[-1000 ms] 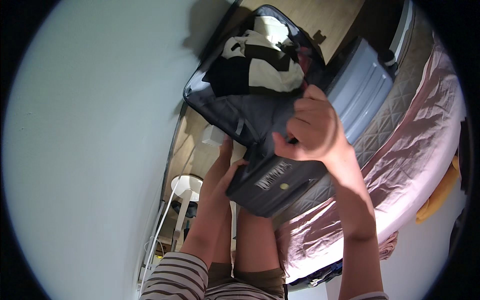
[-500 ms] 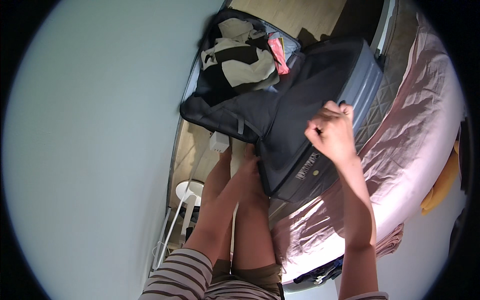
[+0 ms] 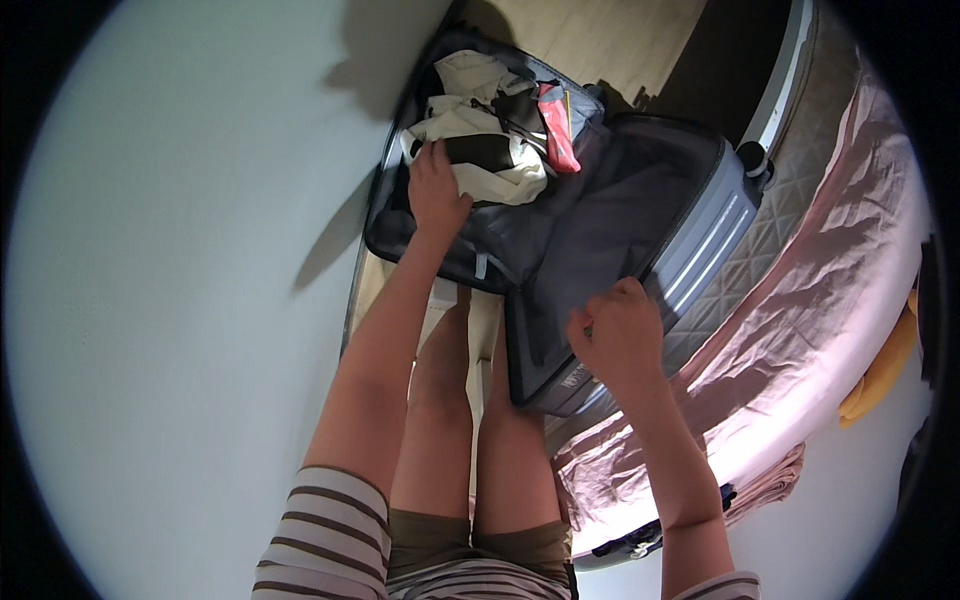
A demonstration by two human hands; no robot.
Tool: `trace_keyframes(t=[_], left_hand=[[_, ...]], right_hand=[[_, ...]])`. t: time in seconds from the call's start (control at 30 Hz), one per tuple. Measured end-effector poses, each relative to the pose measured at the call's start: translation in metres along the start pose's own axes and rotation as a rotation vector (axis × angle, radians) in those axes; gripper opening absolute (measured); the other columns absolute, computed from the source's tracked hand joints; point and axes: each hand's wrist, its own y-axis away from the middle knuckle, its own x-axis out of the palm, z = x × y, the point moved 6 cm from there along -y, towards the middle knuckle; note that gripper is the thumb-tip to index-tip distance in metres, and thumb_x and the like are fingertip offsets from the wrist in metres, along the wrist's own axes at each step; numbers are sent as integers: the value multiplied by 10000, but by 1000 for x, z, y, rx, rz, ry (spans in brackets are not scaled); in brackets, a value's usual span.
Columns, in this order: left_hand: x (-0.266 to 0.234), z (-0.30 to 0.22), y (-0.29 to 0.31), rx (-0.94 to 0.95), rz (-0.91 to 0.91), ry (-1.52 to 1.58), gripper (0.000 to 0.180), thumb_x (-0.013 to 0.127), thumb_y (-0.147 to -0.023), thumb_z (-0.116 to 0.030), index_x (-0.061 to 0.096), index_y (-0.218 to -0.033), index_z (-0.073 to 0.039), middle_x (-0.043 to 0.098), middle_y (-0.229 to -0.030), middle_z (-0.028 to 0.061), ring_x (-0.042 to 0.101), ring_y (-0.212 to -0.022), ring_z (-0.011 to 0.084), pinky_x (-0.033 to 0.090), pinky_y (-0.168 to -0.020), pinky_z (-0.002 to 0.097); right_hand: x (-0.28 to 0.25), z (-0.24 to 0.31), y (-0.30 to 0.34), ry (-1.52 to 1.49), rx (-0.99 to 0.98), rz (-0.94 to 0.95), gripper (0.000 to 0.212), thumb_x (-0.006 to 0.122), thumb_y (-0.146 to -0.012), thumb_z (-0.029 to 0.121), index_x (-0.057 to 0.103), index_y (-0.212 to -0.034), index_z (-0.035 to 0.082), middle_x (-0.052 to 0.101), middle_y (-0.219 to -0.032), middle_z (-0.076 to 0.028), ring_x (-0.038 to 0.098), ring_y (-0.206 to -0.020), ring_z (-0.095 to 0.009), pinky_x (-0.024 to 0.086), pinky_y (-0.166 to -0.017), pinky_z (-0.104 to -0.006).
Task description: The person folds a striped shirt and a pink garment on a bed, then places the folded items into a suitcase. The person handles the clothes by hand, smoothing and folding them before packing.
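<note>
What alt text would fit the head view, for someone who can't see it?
Seen from above, a person bends over an open suitcase on a wooden floor: the left hand rests on folded clothes packed in one half, and the right hand grips the edge of the lid. A bed with a pink sheet lies to the right, a pale wall to the left.

On your left you see a plain pale wall [image 3: 150, 300], lit evenly, with a dark shadow [image 3: 330, 250] on it. At the top is a light wooden floor [image 3: 600, 40]. On your right stands a bed with a grey quilted mattress [image 3: 800, 200] and a wrinkled pink sheet [image 3: 800, 340].
</note>
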Motion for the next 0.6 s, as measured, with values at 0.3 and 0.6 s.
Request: trace_keyframes(t=[0.3,0.6], left_hand=[[44,-6,-51,210,338,-455,1292,855,-490,-472,121,-1484,-95,343,-1428,161,322,-1328,315,280,-1061,542],[120,2,-8,212,712,-231,405,684,-653,-209,669,-1045,-108,670,-937,139,624,-939,318,466,-892,447]], right_hand=[[47,12,-154,100,-10,323,185,593,-740,169,725,-823,70,694,-870,-128,681,-820,-307,558,-700,-406],[140,-140,-308,-370,784,51,764,694,-694,466,495,-1216,-56,574,-1206,-247,574,-1120,-323,454,-951,-346]])
